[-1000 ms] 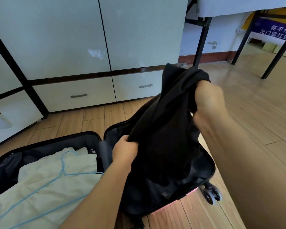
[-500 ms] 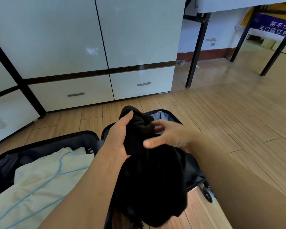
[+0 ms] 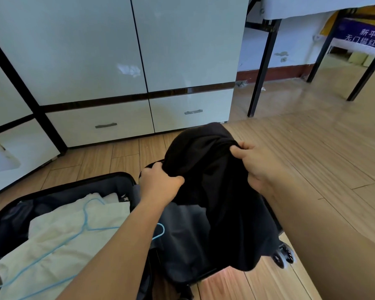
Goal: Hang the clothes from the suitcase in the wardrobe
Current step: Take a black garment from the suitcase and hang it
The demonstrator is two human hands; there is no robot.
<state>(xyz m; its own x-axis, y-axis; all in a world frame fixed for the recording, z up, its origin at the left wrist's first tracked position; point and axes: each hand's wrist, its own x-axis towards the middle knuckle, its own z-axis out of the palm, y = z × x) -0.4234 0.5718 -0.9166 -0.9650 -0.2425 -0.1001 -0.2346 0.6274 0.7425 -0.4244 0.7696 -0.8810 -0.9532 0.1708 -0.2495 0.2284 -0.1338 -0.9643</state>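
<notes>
A black garment [image 3: 217, 191] hangs bunched in mid-air over the right half of an open suitcase [image 3: 78, 187] that lies flat on the wooden floor [image 3: 312, 159]. The left hand [image 3: 158, 182] grips a fold of the cloth at the garment's nine o'clock edge, fingers curled tight into the fabric. The right hand [image 3: 256, 163] pinches the cloth at about two o'clock, thumb and curled fingers closed on a gathered ridge near the top. The rest of the fabric drops down between the two forearms toward six o'clock, hiding much of the dark lining below it.

In the suitcase's left half, at eight o'clock from the garment, lies a pale cream garment [image 3: 63, 234], folded loosely, with a light blue wire hanger [image 3: 89, 226] resting on top of it. The hanger's far end reaches past the left forearm into the right half. A suitcase wheel [image 3: 284, 256] shows at five o'clock, touching the floor.

Beyond the suitcase, from ten to twelve o'clock, stands the white wardrobe [image 3: 95, 50] with its doors closed and two drawers [image 3: 104, 124] beneath them. At one to two o'clock, black metal legs [image 3: 262, 68] of a frame stand on the floor, and a purple banner [image 3: 364, 33] with white characters sits farther back.
</notes>
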